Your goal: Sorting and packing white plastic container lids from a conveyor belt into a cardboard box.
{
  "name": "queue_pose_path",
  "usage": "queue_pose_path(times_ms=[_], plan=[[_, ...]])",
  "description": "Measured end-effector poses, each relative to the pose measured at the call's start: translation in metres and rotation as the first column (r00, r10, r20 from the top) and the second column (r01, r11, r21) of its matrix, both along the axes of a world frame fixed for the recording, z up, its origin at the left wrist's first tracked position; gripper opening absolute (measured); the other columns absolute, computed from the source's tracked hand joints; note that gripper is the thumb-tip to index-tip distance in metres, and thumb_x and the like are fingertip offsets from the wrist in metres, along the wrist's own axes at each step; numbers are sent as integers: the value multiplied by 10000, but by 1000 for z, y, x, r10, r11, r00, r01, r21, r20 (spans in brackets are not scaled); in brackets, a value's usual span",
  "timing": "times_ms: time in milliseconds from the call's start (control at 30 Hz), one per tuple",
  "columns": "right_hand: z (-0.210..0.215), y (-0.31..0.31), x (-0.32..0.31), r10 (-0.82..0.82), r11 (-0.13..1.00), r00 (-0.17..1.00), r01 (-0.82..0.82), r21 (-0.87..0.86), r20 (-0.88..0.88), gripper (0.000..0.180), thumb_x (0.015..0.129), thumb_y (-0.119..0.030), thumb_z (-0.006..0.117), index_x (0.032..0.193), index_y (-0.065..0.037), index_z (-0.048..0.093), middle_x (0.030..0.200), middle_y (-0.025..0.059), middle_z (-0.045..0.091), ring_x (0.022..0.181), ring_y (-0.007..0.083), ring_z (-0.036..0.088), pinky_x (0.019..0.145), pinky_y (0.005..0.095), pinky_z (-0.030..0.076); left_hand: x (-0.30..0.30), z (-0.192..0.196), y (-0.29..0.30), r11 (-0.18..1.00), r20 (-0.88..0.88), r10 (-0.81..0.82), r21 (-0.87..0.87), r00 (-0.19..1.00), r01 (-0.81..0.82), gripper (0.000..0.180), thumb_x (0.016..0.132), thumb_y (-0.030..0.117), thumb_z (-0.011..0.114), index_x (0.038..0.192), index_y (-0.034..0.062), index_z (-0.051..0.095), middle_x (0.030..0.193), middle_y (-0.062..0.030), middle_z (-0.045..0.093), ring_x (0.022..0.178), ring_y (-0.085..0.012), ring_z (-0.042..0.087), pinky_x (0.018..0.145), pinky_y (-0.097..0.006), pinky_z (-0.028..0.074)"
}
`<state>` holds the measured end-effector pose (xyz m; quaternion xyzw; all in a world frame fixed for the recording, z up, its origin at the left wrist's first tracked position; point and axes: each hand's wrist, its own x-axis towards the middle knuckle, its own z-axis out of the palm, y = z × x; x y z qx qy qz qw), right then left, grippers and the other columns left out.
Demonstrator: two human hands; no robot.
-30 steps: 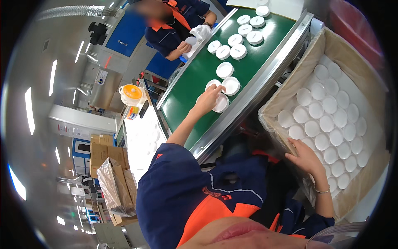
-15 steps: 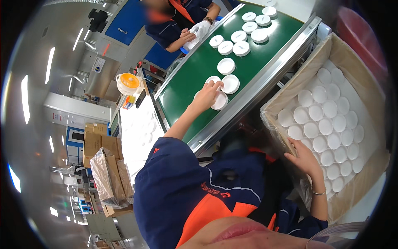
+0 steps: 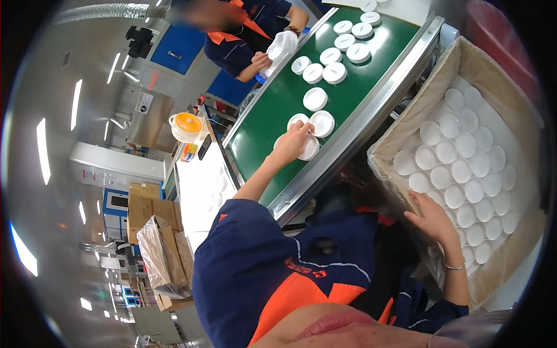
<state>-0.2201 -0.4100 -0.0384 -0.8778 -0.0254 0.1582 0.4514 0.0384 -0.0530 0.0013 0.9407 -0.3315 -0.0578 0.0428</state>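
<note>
My left hand [image 3: 292,144] is over a cluster of shallow white round lids on a green conveyor belt [image 3: 264,124]. Its bent fingers close on one white lid [image 3: 299,120], while another white lid [image 3: 322,123] touches its fingertips. More lids lie partly hidden under the palm. My right hand [image 3: 434,219] rests on the near rim of a lined carton [image 3: 387,145], thumb apart and fingers stretched out. Inside the carton, beside that hand, rows of white round lids [image 3: 461,170] lie flat on a white sheet.
Farther up the belt are several white lids [image 3: 334,73], some with dark print. Across it, a co-worker's gloved hand [image 3: 284,43] holds something white. A metal rail [image 3: 371,110] edges the belt's near side. At left stand a white table [image 3: 197,185] and an orange-topped tub [image 3: 187,124].
The whole view has shifted slightly. My left hand stays at the same cluster of lids, and my right hand remains on the carton rim. The co-worker's hands have moved a little.
</note>
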Motion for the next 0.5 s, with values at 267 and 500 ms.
queue_pose_path(times_ms=[267,500], plan=[[-3,0,0,6,1000,1000,-6,7,-12,595,838,-340,588,1325,-28,447,1165,203,551,1090,356,528,948,391,414,-11,-6,10,989,144,25,-146,989,-4,234,856,33,547,1067,135,559,926,-113,528,947,-321,557,808,-416,464],[-3,-1,1,-9,999,1000,11,50,-22,609,835,-336,597,1335,-28,436,1216,207,535,1127,360,516,973,389,401,0,15,31,832,-31,108,-544,994,-107,229,811,-52,564,986,87,612,911,-79,545,859,-223,580,756,-307,474]])
